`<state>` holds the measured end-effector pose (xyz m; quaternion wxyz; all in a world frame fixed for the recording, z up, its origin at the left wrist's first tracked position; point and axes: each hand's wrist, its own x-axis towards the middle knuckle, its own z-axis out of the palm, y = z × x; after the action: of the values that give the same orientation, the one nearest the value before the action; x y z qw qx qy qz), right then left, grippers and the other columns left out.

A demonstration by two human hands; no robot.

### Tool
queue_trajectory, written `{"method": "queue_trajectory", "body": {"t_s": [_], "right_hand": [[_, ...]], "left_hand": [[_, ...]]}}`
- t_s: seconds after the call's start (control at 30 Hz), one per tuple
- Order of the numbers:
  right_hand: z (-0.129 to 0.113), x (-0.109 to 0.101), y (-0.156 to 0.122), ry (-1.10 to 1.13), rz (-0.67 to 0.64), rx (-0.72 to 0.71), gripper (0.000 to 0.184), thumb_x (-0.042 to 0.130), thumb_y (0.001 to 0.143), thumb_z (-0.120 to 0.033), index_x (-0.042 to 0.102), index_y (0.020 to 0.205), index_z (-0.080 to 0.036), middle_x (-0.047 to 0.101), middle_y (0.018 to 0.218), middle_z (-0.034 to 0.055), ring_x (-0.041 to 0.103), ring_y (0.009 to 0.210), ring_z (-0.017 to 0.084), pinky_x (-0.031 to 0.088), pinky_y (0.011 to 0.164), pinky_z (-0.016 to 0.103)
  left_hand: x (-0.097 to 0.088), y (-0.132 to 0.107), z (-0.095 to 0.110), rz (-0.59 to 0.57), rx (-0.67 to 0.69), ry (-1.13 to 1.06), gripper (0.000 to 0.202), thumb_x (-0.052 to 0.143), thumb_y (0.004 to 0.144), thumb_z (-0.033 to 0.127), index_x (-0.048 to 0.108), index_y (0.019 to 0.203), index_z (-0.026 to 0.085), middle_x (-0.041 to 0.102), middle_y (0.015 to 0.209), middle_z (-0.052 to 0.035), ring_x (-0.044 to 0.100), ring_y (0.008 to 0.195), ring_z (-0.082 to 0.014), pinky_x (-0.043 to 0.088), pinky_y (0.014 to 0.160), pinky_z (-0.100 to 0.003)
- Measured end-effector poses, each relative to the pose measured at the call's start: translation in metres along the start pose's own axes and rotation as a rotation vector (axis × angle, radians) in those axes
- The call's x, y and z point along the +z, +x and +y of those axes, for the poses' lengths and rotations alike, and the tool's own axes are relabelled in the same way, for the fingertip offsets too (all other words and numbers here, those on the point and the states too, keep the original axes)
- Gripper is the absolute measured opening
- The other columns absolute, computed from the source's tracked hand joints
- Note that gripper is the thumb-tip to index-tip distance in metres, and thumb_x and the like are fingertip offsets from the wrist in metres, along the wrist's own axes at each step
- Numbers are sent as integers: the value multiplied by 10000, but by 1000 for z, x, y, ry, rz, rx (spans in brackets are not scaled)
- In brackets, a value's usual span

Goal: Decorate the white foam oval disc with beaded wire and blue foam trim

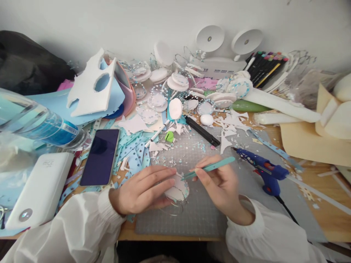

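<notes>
My left hand (149, 188) is closed on a white foam disc (178, 189), which it steadies over the grey cutting mat (181, 226). Thin wire with tiny blue and pale bits runs around the disc, and loose wire loops hang below it. Between the thumb and fingers of my right hand (216, 179) is a pair of teal tweezers (216, 165). Their tips point left and meet the disc's upper edge; whether they pinch anything is too small to tell. Part of the disc is hidden behind my left fingers.
A blue hot glue gun (261, 166) lies right, its cord trailing toward me. A black cutter knife (201, 130), foam scraps and several decorated discs (157, 98) crowd the back. Left are a phone (101, 157), a white power bank (41, 190) and a water bottle (46, 120).
</notes>
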<state>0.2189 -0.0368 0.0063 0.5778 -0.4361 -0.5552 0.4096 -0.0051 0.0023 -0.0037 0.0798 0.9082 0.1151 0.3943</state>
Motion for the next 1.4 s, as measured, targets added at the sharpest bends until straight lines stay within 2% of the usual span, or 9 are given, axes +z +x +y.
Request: {"method": "queue_trajectory", "body": {"t_s": [0.17,0.33,0.57,0.73,0.87,0.97,1.1,1.4], "right_hand": [[0,-1,1,38,-1,50,62,648,875,-165,656,871,-227,612,798,-2,653,615,94,561,577,202],[0,-2,2,107,-17,112,36,659,880,-202,655,858,-231,608,777,-11,654,616,93,565,581,202],[2,-2,2,130,-36,75,22,671,874,-213,664,874,-234,608,782,-2,646,637,110,574,565,223],[2,-3,2,137,-56,76,41,680,867,-208,660,888,-237,625,787,0,650,647,110,575,570,219],[0,-3,4,145,-49,131,69,696,859,-284,654,856,-229,652,766,0,659,619,121,581,552,235],[1,-2,6,160,-46,195,121,699,855,-327,644,818,-226,661,715,-13,652,567,119,581,534,243],[5,-1,7,160,-24,263,162,708,844,-349,639,781,-216,651,676,-17,644,545,121,570,517,246],[3,0,5,97,8,188,98,700,852,-300,653,803,-230,635,726,-19,647,572,109,577,536,231]], "left_hand": [[-1,-1,0,-18,3,3,395,671,899,268,560,1198,34,697,1142,-238,639,1175,-288,611,909,-408],[2,-7,0,-20,-18,-21,499,730,854,280,538,1240,28,680,1176,-239,619,1194,-289,589,941,-413],[3,-7,1,-8,-68,-91,654,786,799,317,487,1314,48,683,1168,-234,647,1150,-269,568,964,-399],[0,-2,0,17,-135,-213,703,811,766,357,483,1317,67,689,1133,-222,674,1079,-260,575,923,-380],[-2,2,-1,29,-169,-284,720,816,753,388,481,1320,96,695,1118,-208,681,1054,-262,591,864,-376],[-1,1,-1,20,-157,-247,692,799,781,359,472,1335,104,698,1123,-209,684,1052,-257,596,855,-379],[3,-4,0,13,-99,-108,639,773,814,298,475,1340,91,693,1156,-214,659,1120,-260,583,922,-400],[1,-3,0,-32,-80,25,437,697,883,240,538,1260,84,692,1165,-195,647,1146,-262,597,923,-415]]}}
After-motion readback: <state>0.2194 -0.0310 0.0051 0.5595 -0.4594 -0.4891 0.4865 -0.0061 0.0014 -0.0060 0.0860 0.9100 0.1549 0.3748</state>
